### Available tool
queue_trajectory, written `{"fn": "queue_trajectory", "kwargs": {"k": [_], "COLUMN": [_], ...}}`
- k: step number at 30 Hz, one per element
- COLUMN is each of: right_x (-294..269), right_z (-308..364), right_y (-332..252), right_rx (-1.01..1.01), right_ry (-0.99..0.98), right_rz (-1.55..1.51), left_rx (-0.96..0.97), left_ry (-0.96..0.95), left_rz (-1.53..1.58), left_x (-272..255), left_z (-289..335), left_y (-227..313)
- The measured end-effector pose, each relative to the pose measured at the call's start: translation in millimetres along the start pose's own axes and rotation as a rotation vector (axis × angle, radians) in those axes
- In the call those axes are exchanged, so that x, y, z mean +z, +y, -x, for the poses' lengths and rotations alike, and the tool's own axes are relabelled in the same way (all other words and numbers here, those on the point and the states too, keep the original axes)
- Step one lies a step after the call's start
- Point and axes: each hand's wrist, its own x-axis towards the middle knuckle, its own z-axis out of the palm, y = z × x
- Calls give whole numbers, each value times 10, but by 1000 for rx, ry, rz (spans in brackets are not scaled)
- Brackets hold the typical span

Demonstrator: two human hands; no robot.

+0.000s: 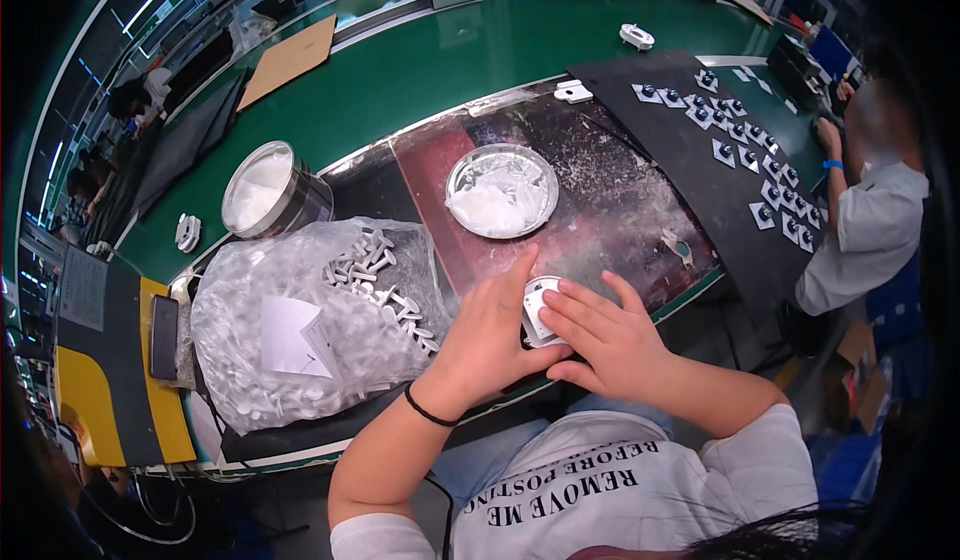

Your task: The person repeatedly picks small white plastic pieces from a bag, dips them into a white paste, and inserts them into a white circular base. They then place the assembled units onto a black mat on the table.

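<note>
A small white plastic housing [538, 305], with rounded ends and little holes, sits between my two hands near the front edge of the workbench. My left hand [487, 332] curls round its left side, index finger stretched along it and thumb at the near edge. Across its right side lie several fingers of my right hand [615, 345], the thumb tucked near the front. Both hands grip the housing and cover part of it. Just beyond stands a round shallow dish [540, 165] holding white paste or film. Left of my hands, white pin-shaped plastic pieces [365, 265] show at the open side of a large clear bag [225, 325].
A round metal can [310, 195] stands behind the bag. At far left, a phone [164, 335] rests on a yellow-and-grey machine [90, 375]. Rows of small parts lie on a black mat [640, 75] at right, beside a co-worker [875, 190]. Similar white housings [636, 37] lie farther back.
</note>
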Motion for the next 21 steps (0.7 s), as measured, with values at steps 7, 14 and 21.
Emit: {"fn": "queue_trajectory", "kwargs": {"k": [7,14,21], "right_x": [-38,33,-55], "right_z": [64,245,115], "right_y": [90,332,333], "right_rx": [70,201,51], "right_ry": [-65,251,186], "right_rz": [-140,-310,-312], "left_rx": [149,-249,-391], "left_ry": [-20,75,22], "left_rz": [-118,-505,-492], "left_x": [-336,-812,-705], "left_z": [-46,172,128], "left_y": [-37,-378,-541]}}
